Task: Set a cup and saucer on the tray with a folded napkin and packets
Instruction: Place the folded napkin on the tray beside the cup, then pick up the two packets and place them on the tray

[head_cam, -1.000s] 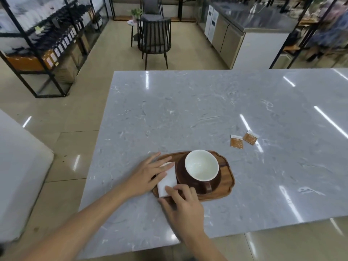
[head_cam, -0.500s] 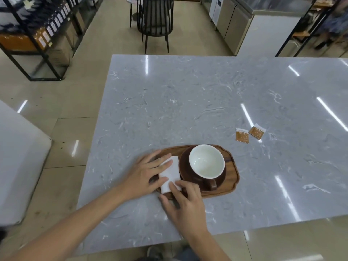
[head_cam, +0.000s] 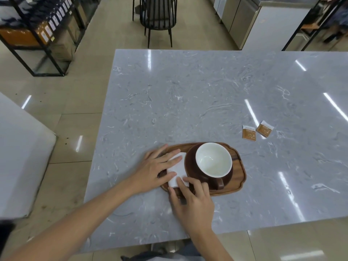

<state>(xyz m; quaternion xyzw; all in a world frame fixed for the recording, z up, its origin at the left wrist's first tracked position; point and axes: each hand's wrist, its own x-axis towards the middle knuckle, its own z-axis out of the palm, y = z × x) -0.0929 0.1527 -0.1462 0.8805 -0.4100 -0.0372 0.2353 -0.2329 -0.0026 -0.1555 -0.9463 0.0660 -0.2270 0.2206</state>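
Observation:
A wooden tray [head_cam: 239,170] lies near the front of the grey marble table [head_cam: 188,100]. On it stands a brown cup with a white inside [head_cam: 213,162] on a brown saucer [head_cam: 190,162], handle toward me. A folded white napkin [head_cam: 178,171] lies on the tray's left part, beside the saucer. My left hand [head_cam: 156,169] rests flat on the napkin's left side with straight fingers. My right hand [head_cam: 192,200] touches the napkin's near edge with its fingertips. Two brown packets [head_cam: 249,133] [head_cam: 265,129] lie on the table, right of and beyond the tray.
A black chair [head_cam: 158,17] stands past the table's far edge. Black shelving with boxes [head_cam: 37,31] is at the far left, a steel counter [head_cam: 244,19] at the far right. A white surface [head_cam: 20,157] sits left of the table.
The view has tilted down and the tray sits nearer the middle of the frame. Both hands stay on the napkin, hardly shifted.

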